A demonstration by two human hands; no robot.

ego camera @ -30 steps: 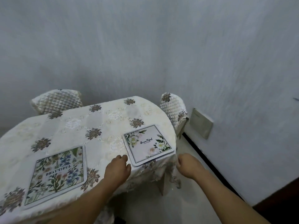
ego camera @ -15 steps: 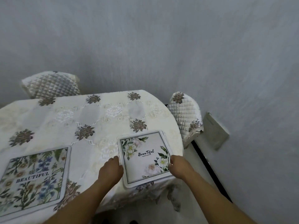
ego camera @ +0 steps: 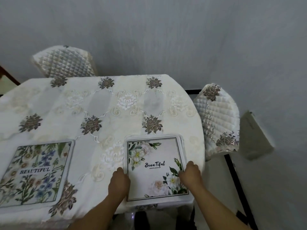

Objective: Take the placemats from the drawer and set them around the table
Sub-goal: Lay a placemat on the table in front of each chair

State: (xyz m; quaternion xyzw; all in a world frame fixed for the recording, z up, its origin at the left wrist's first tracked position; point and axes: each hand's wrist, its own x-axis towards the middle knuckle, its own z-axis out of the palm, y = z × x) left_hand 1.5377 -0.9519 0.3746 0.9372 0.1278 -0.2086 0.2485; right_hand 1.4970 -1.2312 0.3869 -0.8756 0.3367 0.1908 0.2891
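A square placemat (ego camera: 154, 156) with white flowers and the word "Beautiful" lies near the table's front right edge. More mat edges peek out under its far right corner, so it tops a small stack. My left hand (ego camera: 118, 183) curls on its left edge and my right hand (ego camera: 190, 175) curls on its right edge. A second placemat (ego camera: 34, 173), with blue and green flowers, lies flat at the front left of the table (ego camera: 116, 105), apart from both hands.
The table wears a cream cloth with embroidered flowers. A quilted chair (ego camera: 64, 63) stands behind it and another quilted chair (ego camera: 217, 117) at its right end. A grey wall runs close behind and to the right, with a grey panel (ego camera: 254, 136) leaning against it.
My view has swung left and closer over the table. Both hands have come onto the sides of the white-flower placemat, which now sits squarer to the table edge.
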